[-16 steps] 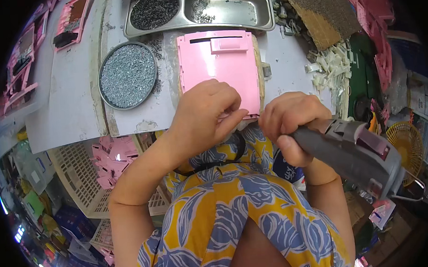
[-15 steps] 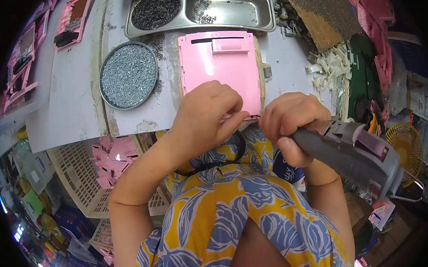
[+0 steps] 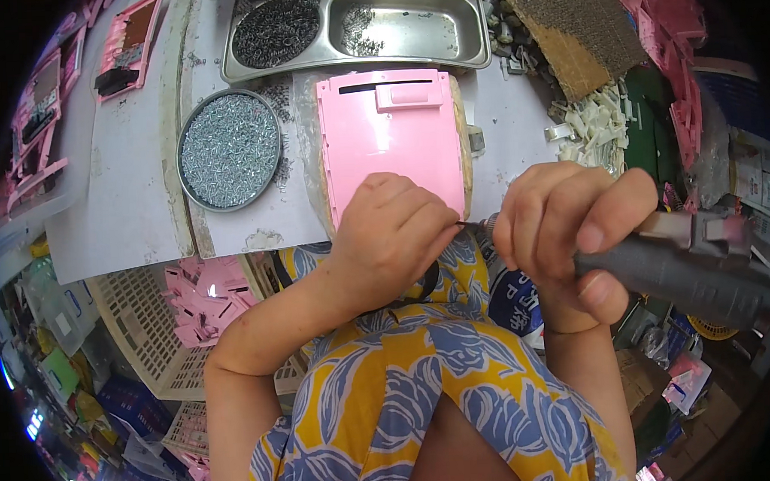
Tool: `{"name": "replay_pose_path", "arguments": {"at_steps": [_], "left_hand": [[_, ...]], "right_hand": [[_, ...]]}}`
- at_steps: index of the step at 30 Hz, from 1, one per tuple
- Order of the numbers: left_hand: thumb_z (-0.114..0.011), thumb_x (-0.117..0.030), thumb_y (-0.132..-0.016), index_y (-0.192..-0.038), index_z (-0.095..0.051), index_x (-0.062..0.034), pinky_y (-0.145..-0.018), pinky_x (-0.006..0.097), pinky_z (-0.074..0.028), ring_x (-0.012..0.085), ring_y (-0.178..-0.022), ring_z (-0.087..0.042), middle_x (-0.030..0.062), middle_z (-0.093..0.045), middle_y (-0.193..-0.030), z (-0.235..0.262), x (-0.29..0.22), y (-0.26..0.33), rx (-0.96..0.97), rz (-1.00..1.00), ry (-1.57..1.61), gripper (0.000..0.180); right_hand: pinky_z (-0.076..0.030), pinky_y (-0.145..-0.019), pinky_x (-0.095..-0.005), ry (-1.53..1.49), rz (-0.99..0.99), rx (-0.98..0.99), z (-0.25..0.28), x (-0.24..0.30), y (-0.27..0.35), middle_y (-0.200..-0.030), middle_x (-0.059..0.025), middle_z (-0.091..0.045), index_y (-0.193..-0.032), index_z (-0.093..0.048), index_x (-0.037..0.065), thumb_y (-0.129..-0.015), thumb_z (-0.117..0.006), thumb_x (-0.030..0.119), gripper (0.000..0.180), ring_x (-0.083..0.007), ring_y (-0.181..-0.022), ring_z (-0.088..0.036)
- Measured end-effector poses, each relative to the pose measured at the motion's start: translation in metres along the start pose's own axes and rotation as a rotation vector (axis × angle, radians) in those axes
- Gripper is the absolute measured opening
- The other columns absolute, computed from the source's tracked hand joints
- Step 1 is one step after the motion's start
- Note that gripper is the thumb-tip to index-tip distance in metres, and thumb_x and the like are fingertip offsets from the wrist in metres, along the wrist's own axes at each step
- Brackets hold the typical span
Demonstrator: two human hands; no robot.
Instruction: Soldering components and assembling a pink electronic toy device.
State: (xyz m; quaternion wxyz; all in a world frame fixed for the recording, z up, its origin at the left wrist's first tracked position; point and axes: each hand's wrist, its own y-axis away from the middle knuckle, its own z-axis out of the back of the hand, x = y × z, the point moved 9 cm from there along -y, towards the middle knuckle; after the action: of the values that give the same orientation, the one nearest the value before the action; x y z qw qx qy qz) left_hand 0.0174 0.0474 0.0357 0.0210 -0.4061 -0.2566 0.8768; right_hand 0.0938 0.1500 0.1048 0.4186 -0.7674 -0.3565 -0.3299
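A flat pink plastic panel, with a dark slot and a raised tab at its far end, lies in front of me on a padded base. Over its near part, my left hand is closed, thumb and fingertips pinched together by the near right corner. What the pinch holds, if anything, is hidden. Wrapped in my right hand is a dark grey electric screwdriver, its body tilted down to the right. Its thin bit points left and reaches the left fingertips at the panel's corner.
A round dish of silver screws stands left of the panel. Behind is a steel tray with dark small screws or springs. White plastic pieces and cardboard lie right. A cream basket holds pink parts below the table's left edge.
The screwdriver and my right hand have shifted right, and its bit now shows at the corner. My left hand has moved slightly nearer to me. The whole view has shifted a little.
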Motion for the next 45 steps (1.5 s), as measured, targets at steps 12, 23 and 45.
{"name": "replay_pose_path", "arguments": {"at_steps": [12,23,45], "left_hand": [[-0.075,-0.023,-0.085,-0.086,-0.074,-0.0101,-0.093,0.044,-0.037,0.0255,-0.102,-0.058,0.0026,-0.065,-0.1,0.128,0.125,0.046,0.001,0.544,-0.639,0.013],[-0.069,-0.017,-0.092,-0.085,-0.07,-0.0016,-0.077,0.044,-0.046,0.0324,-0.078,-0.064,0.0145,-0.066,-0.078,0.148,0.151,0.045,-0.039,0.68,-0.646,0.017],[-0.079,-0.005,-0.082,-0.092,-0.073,-0.0108,-0.075,0.031,-0.039,0.0156,-0.078,-0.067,0.0005,-0.072,-0.087,0.038,0.028,-0.008,-0.083,0.206,0.21,0.013]], "right_hand": [[-0.05,-0.056,-0.032,0.266,0.049,-0.088,0.05,-0.04,-0.018,-0.072,-0.007,-0.057,-0.1,-0.046,0.003,-0.087,-0.066,0.006,0.024,-0.0148,-0.059,-0.055],[-0.045,-0.053,-0.0298,0.204,0.068,-0.113,0.045,-0.011,-0.039,-0.06,-0.0018,-0.048,-0.113,-0.048,0.002,-0.088,-0.067,0.015,0.034,-0.0112,-0.049,-0.044],[-0.044,-0.046,-0.0253,0.067,-0.004,0.012,-0.011,0.007,-0.046,-0.059,0.004,-0.053,-0.11,-0.051,0.019,-0.093,-0.073,0.024,0.029,-0.0103,-0.046,-0.052]]}}
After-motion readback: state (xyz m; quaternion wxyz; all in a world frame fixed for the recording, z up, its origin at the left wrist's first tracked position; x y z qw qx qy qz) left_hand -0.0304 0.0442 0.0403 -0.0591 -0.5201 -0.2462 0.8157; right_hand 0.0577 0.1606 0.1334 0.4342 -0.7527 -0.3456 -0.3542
